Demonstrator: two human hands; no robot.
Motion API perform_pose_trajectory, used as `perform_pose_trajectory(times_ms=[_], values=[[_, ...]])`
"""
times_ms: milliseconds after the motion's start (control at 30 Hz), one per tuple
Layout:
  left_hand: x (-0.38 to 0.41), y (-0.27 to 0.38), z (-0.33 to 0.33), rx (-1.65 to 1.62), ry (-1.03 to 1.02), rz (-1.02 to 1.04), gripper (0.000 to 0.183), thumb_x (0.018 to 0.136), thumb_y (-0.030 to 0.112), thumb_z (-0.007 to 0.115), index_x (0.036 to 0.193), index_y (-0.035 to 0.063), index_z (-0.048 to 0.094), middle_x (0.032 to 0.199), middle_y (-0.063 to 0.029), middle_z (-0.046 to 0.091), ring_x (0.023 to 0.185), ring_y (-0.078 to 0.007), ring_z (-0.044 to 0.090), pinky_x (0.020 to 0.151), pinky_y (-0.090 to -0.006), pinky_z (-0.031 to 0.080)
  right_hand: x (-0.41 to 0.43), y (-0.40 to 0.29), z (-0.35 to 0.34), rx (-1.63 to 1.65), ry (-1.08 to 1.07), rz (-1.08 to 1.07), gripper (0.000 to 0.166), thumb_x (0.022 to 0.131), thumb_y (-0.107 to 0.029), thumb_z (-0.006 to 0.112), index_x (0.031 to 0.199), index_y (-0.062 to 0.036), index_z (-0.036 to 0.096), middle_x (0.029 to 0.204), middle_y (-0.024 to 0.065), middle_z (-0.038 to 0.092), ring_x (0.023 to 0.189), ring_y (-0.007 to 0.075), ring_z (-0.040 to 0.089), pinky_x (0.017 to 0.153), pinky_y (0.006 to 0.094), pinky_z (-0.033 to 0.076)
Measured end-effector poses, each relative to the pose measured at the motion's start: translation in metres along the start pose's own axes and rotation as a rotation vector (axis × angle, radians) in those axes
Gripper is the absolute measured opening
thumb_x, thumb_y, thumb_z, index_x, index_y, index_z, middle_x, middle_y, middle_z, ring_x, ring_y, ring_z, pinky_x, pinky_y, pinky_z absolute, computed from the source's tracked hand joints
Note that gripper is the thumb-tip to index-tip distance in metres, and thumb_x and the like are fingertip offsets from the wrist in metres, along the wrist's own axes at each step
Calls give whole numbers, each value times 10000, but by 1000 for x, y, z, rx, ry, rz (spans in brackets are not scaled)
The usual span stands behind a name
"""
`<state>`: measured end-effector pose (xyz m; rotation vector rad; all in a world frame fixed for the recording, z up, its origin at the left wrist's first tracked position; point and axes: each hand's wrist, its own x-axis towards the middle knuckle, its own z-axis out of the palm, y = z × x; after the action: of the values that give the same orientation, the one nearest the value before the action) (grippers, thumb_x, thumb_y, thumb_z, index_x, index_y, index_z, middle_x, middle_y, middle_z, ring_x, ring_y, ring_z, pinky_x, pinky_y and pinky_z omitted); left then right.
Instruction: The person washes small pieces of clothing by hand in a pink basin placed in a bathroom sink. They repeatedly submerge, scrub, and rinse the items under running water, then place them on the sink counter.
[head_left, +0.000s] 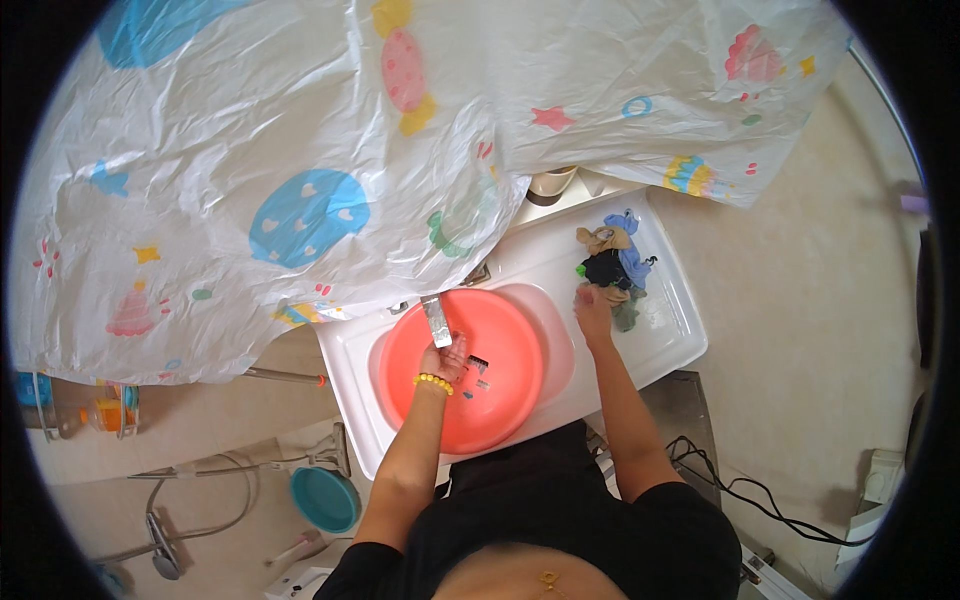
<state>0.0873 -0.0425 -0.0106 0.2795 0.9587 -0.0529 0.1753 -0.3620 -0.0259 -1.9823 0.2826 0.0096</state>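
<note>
My left hand (448, 361), with a yellow beaded bracelet (433, 383) at its wrist, is under the metal faucet (436, 321). Its palm is turned up, its fingers are spread and nothing lies in it. Below it is a coral-pink plastic basin (499, 424), set over the bowl of a white washbasin (600, 382) and bearing a printed mark on its bottom. To the right, my right hand (592, 311) touches the near side of a small heap of cloth items. The heap has a black cloth (606, 268), a tan cloth (602, 238) and a blue cloth (636, 251). Whether its fingers grip any cloth is unclear.
A white patterned plastic curtain (420, 187) hangs over the washbasin's far side and partly hides the faucet. Behind the counter stands a cup-like container (553, 184). At lower left are a teal basin (325, 499) and a shower head (165, 562). Black cables (772, 506) hang at right.
</note>
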Motion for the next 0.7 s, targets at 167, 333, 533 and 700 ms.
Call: perform_pose_trajectory(times_ms=[167,333,533,700], values=[[0,3,1,40,3,-41,226,878,158,492,925,-57,544,918,-161,606,907,-278,598,854,-387,509,-59,-3,26,220,-286,223,269,870,-239,527,938,16,575,804,53,593,754,153,567,672,276,451],[-8,5,-4,42,10,-47,221,880,163,491,956,-39,539,964,-167,594,917,-277,593,850,-384,510,-104,-45,59,-173,-398,31,473,817,-215,572,1177,40,403,1015,237,581,917,352,588,798,407,462],[-15,8,-11,155,-53,1,226,899,170,456,1021,-8,524,974,-153,596,889,-270,600,840,-388,512,-137,-70,80,-188,-583,-3,588,804,-239,585,1246,43,318,1063,298,537,957,418,551,826,448,438],[-40,12,-22,649,-63,51,215,912,164,430,1053,31,523,1003,-123,584,896,-255,588,789,-365,514,-133,-56,85,-40,-630,-30,431,814,-280,594,1094,31,493,947,212,593,842,349,589,748,399,458]])
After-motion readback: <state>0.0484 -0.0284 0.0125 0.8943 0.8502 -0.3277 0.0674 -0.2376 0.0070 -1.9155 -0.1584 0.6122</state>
